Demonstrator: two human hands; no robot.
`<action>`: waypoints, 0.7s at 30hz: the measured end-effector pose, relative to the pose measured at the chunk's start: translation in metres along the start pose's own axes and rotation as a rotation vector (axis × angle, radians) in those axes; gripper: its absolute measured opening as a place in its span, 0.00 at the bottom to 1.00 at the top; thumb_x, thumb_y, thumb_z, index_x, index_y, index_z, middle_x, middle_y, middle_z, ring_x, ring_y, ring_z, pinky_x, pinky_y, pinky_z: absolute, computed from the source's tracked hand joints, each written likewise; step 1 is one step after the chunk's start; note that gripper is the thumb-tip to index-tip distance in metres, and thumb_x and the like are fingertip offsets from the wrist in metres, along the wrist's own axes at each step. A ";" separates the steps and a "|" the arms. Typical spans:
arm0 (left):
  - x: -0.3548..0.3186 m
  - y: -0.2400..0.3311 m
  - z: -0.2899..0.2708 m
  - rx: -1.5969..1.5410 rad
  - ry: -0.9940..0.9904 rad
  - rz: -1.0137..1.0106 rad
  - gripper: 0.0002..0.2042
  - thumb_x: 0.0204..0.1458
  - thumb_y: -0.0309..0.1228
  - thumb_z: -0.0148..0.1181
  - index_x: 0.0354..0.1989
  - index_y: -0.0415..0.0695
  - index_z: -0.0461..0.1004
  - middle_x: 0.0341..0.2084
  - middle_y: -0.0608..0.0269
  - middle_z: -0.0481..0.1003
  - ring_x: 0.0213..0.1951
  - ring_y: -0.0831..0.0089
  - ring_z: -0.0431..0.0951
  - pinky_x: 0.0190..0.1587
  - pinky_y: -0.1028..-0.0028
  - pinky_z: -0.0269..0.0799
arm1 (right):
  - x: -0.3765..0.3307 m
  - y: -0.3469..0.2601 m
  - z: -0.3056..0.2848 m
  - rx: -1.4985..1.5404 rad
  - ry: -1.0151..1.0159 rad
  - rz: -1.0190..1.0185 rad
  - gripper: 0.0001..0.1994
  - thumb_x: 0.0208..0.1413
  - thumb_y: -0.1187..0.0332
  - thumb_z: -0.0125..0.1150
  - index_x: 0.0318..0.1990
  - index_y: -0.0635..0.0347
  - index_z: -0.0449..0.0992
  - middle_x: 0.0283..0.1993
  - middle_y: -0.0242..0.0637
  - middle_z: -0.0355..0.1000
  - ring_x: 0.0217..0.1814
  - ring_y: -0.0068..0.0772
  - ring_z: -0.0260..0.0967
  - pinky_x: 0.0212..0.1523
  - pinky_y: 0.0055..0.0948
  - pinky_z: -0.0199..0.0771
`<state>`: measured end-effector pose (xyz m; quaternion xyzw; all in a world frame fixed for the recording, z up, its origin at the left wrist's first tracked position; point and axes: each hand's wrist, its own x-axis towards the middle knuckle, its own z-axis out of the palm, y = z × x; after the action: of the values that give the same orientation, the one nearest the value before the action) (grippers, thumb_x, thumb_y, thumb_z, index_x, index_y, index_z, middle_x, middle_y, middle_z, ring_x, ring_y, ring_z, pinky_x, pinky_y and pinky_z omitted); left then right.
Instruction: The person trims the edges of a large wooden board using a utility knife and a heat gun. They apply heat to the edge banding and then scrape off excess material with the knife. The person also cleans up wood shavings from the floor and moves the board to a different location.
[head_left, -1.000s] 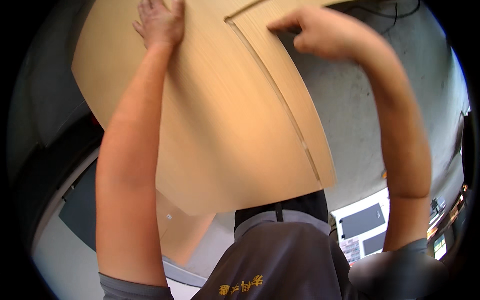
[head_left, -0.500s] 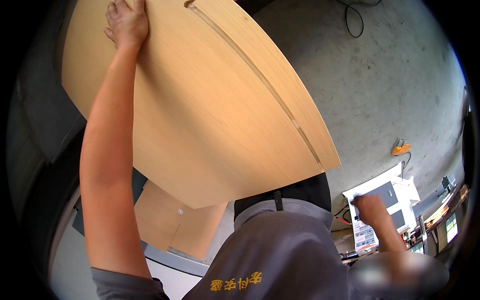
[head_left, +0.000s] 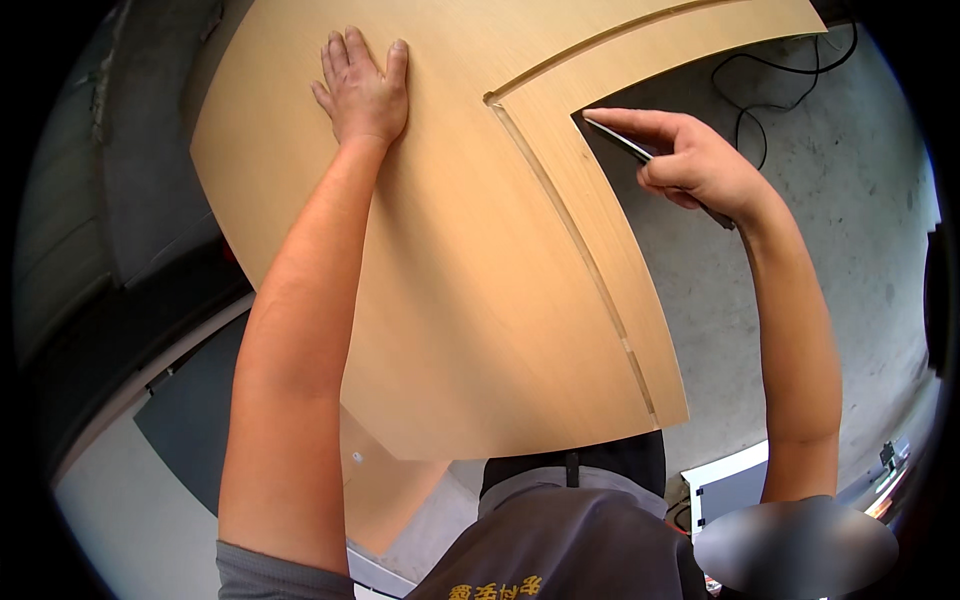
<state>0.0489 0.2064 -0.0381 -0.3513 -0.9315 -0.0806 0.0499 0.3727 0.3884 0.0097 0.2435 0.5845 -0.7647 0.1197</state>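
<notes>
My left hand lies flat on the board, fingers spread and grasping nothing, well to the left of the groove. The board is pale wood and stretches out in front of me; its near end comes up to the front of my trousers. A narrow groove runs along its right side, turns at a corner and goes on toward the top right, roughly following the edge.

My right hand is closed round a thin dark tool with a bright edge, my index finger stretched along it. Its tip is at the inner corner where two of the board's edges meet; I can't tell whether it touches the wood.

Beyond my right hand is the grey floor, with a black cable looped on it. Down to my left lie a brown panel and a dark grey panel.
</notes>
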 end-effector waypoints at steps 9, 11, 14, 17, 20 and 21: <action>-0.003 -0.003 0.000 0.001 0.007 -0.002 0.41 0.59 0.60 0.41 0.72 0.42 0.51 0.73 0.50 0.48 0.75 0.58 0.43 0.72 0.45 0.34 | 0.014 -0.028 0.013 -0.111 0.010 0.027 0.38 0.37 0.79 0.48 0.65 0.59 0.69 0.32 0.31 0.75 0.14 0.13 0.50 0.14 0.17 0.55; -0.002 -0.001 0.003 0.017 0.015 0.004 0.41 0.59 0.61 0.40 0.72 0.41 0.51 0.73 0.50 0.48 0.75 0.57 0.43 0.72 0.44 0.34 | 0.015 -0.026 0.013 -0.182 0.062 -0.023 0.38 0.35 0.79 0.48 0.64 0.58 0.71 0.37 0.32 0.78 0.15 0.14 0.52 0.14 0.17 0.56; 0.001 -0.010 0.010 0.038 0.020 0.033 0.41 0.59 0.63 0.38 0.72 0.42 0.51 0.73 0.49 0.48 0.75 0.57 0.43 0.71 0.44 0.36 | 0.024 -0.029 -0.005 -0.483 -0.058 0.036 0.33 0.41 0.78 0.50 0.62 0.56 0.74 0.35 0.41 0.78 0.18 0.18 0.60 0.17 0.21 0.63; 0.009 -0.014 0.022 -0.013 0.019 0.085 0.42 0.59 0.65 0.37 0.72 0.43 0.52 0.73 0.50 0.48 0.75 0.57 0.44 0.71 0.45 0.39 | 0.009 -0.021 -0.007 -0.571 -0.175 0.186 0.32 0.43 0.78 0.53 0.62 0.55 0.73 0.41 0.41 0.78 0.27 0.25 0.67 0.26 0.24 0.68; 0.020 -0.014 0.033 -0.022 0.028 0.135 0.42 0.58 0.65 0.37 0.71 0.43 0.55 0.72 0.51 0.51 0.74 0.57 0.47 0.70 0.45 0.41 | 0.000 -0.015 -0.021 -0.665 -0.306 0.279 0.31 0.45 0.77 0.55 0.62 0.55 0.73 0.48 0.41 0.78 0.36 0.32 0.73 0.34 0.27 0.74; 0.022 -0.014 0.034 -0.016 0.025 0.138 0.41 0.58 0.65 0.37 0.70 0.43 0.56 0.72 0.51 0.52 0.73 0.56 0.48 0.70 0.46 0.42 | -0.020 0.006 -0.020 -0.700 -0.323 0.190 0.31 0.45 0.78 0.54 0.62 0.55 0.73 0.43 0.41 0.78 0.30 0.28 0.70 0.29 0.27 0.71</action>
<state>0.0222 0.2163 -0.0701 -0.4138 -0.9038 -0.0888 0.0642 0.3969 0.4035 0.0112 0.1177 0.7583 -0.5332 0.3560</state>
